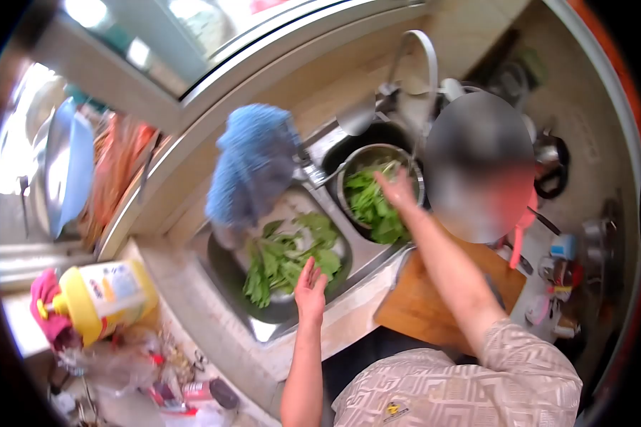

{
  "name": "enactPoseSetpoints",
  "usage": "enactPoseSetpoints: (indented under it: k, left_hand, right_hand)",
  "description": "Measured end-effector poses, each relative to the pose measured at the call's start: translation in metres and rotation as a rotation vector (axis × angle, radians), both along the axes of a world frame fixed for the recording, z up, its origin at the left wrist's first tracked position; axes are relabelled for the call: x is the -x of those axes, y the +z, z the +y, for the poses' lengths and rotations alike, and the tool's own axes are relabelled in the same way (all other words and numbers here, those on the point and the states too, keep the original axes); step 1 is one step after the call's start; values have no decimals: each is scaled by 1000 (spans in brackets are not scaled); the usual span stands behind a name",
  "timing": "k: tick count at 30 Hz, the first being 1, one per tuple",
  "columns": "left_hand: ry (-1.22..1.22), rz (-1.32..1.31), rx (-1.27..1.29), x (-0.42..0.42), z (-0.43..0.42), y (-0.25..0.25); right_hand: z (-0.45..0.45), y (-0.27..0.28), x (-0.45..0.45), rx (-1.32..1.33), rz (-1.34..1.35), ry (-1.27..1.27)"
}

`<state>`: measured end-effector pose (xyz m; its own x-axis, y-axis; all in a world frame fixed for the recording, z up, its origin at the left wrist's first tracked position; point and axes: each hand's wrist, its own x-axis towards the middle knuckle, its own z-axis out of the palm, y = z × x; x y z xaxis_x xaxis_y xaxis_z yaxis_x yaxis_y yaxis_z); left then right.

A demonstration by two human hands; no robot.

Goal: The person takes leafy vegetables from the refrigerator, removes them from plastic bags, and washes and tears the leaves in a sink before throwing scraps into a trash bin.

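Note:
My left hand [310, 287] hovers at the near edge of the left sink basin [263, 322], fingers stretched out and nothing in them. Just beyond it, a heap of leafy greens [281, 263] with pale stems lies in that basin. My right hand [397, 188] is over a round metal pot [344, 203] in the right basin, its visible fingers apart and touching or close above more leafy greens [372, 206]. Its fingertips are blurred among the pale stems. The curved faucet [433, 60] arches above the pot's far side.
A blue towel [253, 153] hangs by the left basin. At right lie a wooden cutting board [434, 299] and a blurred round area. A kettle [550, 160] stands farther right. On the left, a yellow jug [114, 299] sits near cluttered bags and bottles.

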<state>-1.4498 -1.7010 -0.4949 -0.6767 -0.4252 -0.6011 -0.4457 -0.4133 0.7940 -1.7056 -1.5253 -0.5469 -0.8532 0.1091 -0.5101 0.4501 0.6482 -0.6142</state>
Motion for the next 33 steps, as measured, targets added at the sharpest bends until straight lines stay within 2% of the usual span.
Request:
enactPoseSetpoints:
  k: [1,3,6,7,8,9,10,11,12,13,14,16,17,18,19,20,21,22,23,25,27,28,30,31,33]
  left_hand:
    - [32,-15,21,-9,-14,-19]
    - [185,-236,205,-18,-44,-57]
    - [235,-281,728,0,-75,-89]
    - [249,-287,734,7,-87,-110]
    - [299,-274,813,13,-98,-135]
    - [347,-263,890,20,-104,-152]
    - [353,-267,889,29,-107,-150]
    - [267,-436,896,39,-109,-148]
    - [177,-607,896,46,-110,-142]
    - [176,-611,893,48,-113,-140]
    - [80,-674,848,51,-119,-135]
    - [-19,-740,806,49,-124,-123]
    - [-27,-548,813,46,-123,-115]
    - [-40,-348,816,46,-121,-104]
    - [-45,-338,819,45,-116,-93]
    - [21,-152,631,40,-108,-79]
    - [88,34,441,40,-101,-62]
    - [121,73,316,42,-90,-38]
    - [116,75,317,39,-81,-22]
    - [33,119,130,35,-69,1]
    - [-3,109,118,35,-65,19]
    - [-10,120,83,35,-63,25]
    - [-21,106,37,23,-55,33]
    - [-64,127,56,24,-55,35]
    - [-103,155,81,26,-60,38]
  right_hand:
    - [0,-4,12,-157,-39,-36]
    - [-5,-11,12,-179,0,2]
    - [-16,-57,-18,-365,59,434]
    - [-16,-76,-24,-407,90,558]
    - [-16,-78,-23,-402,94,568]
    - [-12,-78,-22,-492,20,645]
    - [-10,-77,-20,-586,-57,719]
    - [-13,-77,-17,-586,-55,718]
    - [-15,-77,-17,-732,-93,827]
    - [-19,-71,-19,-878,-131,938]
    - [-22,-63,-19,-879,-131,942]
    - [-34,-33,-22,-747,-218,882]
    - [-34,-31,-28,-742,-224,884]
    - [-32,-27,-35,-622,-51,866]
    - [-35,-8,-38,-505,127,838]
    - [-42,12,-41,-485,124,910]
    - [-47,13,-54,-390,307,947]
    - [-58,8,-69,-109,481,816]
    - [-75,43,-83,-97,582,885]
    - [-87,68,-95,-204,676,942]
    - [-98,85,-96,-121,1088,799]
    - [-106,84,-97,-122,1094,802]
    - [-115,82,-113,565,553,787]
    - [-118,85,-114,562,560,785]
    - [-123,93,-111,656,16,841]
